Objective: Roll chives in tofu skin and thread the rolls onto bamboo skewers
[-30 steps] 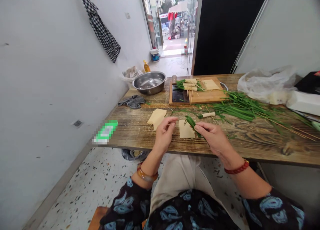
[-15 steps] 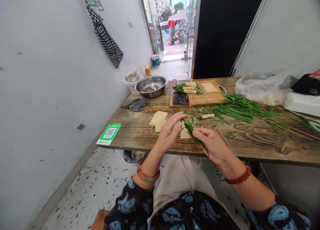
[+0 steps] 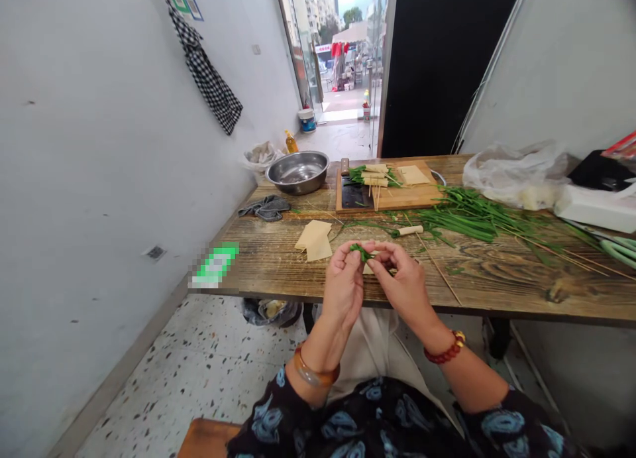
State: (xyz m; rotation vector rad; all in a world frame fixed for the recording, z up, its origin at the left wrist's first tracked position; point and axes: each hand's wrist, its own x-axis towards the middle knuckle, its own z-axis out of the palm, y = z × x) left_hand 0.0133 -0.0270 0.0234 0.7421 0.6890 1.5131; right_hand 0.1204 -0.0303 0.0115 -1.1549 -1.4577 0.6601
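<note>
Above the table's near edge, my left hand (image 3: 344,289) and my right hand (image 3: 405,286) are both closed on a small folded bundle of chives (image 3: 360,251). My left thumb and fingers pinch its left end; the fingers of my right hand grip the other end and partly hide it. Just behind the hands a pale beige sheet, like tofu skin, lies mostly covered. More such square sheets (image 3: 317,240) are stacked to the left. Beyond my right hand rests one rolled sheet (image 3: 410,230) with chives poking out of its end.
Skewered rolls (image 3: 376,178) lie on a wooden cutting board (image 3: 417,196) beside a knife (image 3: 354,196). Loose chives (image 3: 467,219) and thin skewers (image 3: 440,269) spread to the right. A steel basin (image 3: 298,173) and grey cloth (image 3: 268,208) are at left; a plastic bag (image 3: 517,173) is at back right.
My left hand, open beside the chives before, has closed on their end. The right hand has shifted slightly left, and the long bundle is now folded short between both hands.
</note>
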